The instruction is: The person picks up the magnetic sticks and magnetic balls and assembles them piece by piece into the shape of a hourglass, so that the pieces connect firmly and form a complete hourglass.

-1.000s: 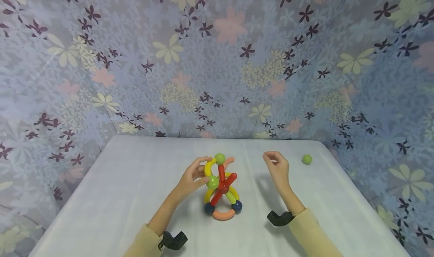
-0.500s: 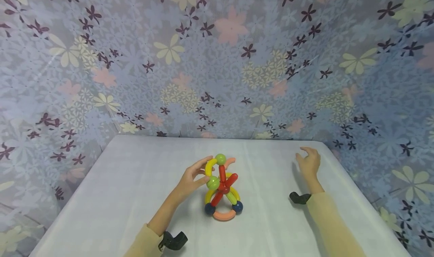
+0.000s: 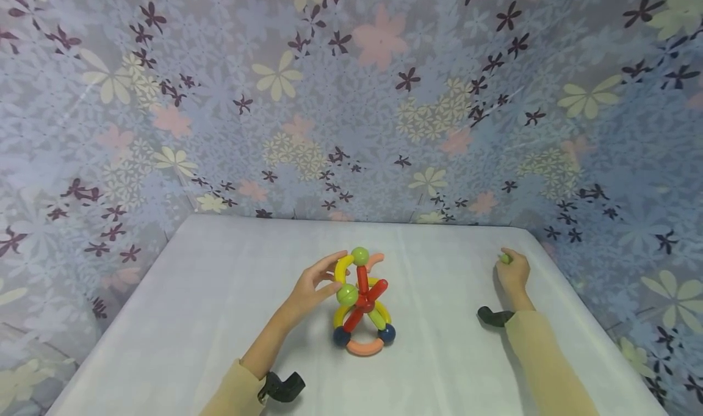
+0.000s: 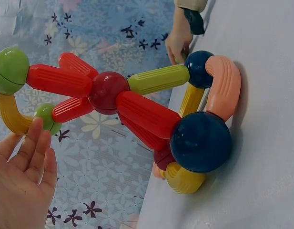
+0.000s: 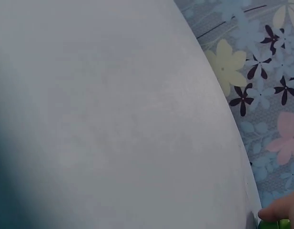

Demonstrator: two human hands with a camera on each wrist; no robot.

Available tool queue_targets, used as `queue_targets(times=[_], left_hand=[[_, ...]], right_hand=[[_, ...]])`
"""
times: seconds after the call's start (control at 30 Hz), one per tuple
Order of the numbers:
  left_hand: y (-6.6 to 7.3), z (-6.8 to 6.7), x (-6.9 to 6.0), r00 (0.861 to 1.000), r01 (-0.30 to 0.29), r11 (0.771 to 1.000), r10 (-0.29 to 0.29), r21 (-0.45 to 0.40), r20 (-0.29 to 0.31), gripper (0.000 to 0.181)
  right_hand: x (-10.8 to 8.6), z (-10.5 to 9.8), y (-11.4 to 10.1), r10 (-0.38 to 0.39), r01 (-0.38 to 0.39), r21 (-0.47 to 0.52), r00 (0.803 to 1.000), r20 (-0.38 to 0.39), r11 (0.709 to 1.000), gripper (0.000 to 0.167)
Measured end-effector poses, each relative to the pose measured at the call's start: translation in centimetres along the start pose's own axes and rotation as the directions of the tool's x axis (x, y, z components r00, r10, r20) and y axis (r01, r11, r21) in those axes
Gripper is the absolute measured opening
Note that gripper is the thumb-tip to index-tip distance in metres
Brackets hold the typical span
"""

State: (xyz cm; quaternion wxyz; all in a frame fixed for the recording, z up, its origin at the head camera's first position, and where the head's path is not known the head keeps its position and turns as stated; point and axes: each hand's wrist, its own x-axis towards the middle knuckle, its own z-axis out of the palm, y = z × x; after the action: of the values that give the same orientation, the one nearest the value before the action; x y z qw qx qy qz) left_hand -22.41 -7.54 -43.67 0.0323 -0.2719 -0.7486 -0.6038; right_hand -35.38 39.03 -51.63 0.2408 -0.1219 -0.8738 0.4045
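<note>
A figure of magnetic sticks and balls stands on the table, with a red ball (image 4: 109, 92) at its hub and dark blue balls (image 4: 201, 142) at its base. My left hand (image 3: 309, 289) holds a yellow curved stick (image 3: 342, 269) on its upper left side, thumb in front beside a light green ball (image 3: 347, 294) and fingers behind. In the left wrist view, the fingertips lie against the same curved stick (image 4: 12, 114). Far right, my right hand (image 3: 514, 273) pinches a loose green ball (image 3: 505, 258) at the table; that ball (image 5: 281, 224) is partly cut off in the right wrist view.
The white-covered table (image 3: 230, 263) ends at a floral curtain (image 3: 351, 99) behind and on both sides. The right table edge (image 5: 237, 119) runs close to my right hand. A peach curved stick (image 3: 376, 261) shows behind the figure's top. Each wrist bears a dark camera mount (image 3: 284, 387).
My right hand has moved right from beside the figure to the loose green ball and closed its fingers on it. The left hand has stayed at the figure.
</note>
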Motion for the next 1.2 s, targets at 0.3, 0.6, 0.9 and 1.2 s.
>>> queue_targets(times=[0.3, 0.6, 0.9, 1.2], left_hand=[[0.1, 0.0, 0.3, 1.0, 0.011, 1.0, -0.011, 0.001, -0.02, 0.052], [-0.2, -0.1, 0.3, 1.0, 0.012, 1.0, -0.012, -0.003, -0.016, 0.052], [-0.2, 0.0, 0.1, 1.0, 0.013, 1.0, -0.013, 0.003, -0.022, 0.051], [-0.4, -0.2, 0.1, 0.999, -0.01, 1.0, 0.011, 0.01, -0.033, 0.05]], right_hand=[[-1.8, 0.1, -2.5, 0.132, -0.124, 0.093, 0.987, -0.087, 0.988, 0.046], [-5.8, 0.9, -9.8, 0.009, -0.012, 0.149, 1.0, 0.023, 0.989, 0.043], [-11.6, 0.6, -18.0, -0.183, 0.06, 0.414, 0.947, 0.263, 0.908, 0.038], [-16.6, 0.0, -22.4, -0.411, 0.149, 0.562, 0.831, 0.374, 0.813, 0.034]])
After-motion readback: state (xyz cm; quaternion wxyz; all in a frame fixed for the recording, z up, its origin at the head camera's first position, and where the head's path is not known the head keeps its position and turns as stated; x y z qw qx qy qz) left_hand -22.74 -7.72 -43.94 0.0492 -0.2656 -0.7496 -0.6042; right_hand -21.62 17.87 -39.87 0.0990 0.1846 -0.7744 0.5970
